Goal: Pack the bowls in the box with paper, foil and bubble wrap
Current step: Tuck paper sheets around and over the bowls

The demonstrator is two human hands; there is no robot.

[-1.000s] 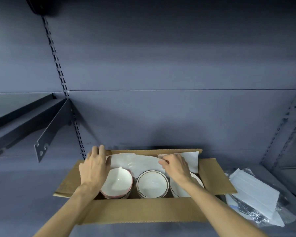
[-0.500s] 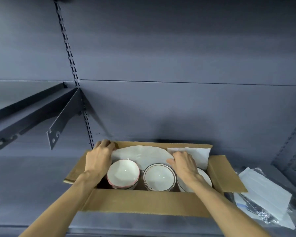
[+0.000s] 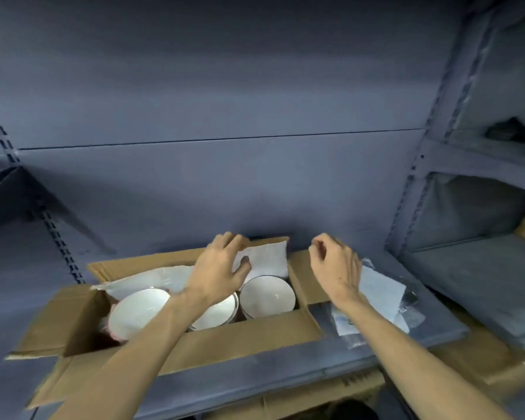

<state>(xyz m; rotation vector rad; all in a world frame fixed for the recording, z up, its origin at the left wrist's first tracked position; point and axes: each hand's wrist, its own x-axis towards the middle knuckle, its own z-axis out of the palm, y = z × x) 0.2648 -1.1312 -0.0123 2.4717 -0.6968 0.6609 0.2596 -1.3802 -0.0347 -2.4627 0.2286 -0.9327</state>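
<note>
An open cardboard box [image 3: 225, 344] stands on the grey shelf with three white bowls in a row: left bowl [image 3: 140, 310], middle bowl [image 3: 219, 313], right bowl [image 3: 267, 295]. White paper [image 3: 146, 277] lines the back wall behind the left bowls. A second white paper sheet [image 3: 269, 259] stands at the back right. My left hand [image 3: 222, 271] reaches across the box and holds that sheet's upper left edge, thumb in front. My forearm hides part of the middle bowl. My right hand [image 3: 334, 265] hovers outside the box over its right flap, fingers loosely curled and holding nothing.
A pile of white sheets [image 3: 379, 286] and clear plastic wrap [image 3: 412, 301] lies on the shelf right of the box. A shelf bracket [image 3: 12, 192] juts out at the far left. More cardboard [image 3: 482, 362] sits lower right. The shelf's back wall is close behind the box.
My left hand went from the box's back left corner across to the right sheet. My right hand let go of that sheet and moved right, out of the box. The view swung right.
</note>
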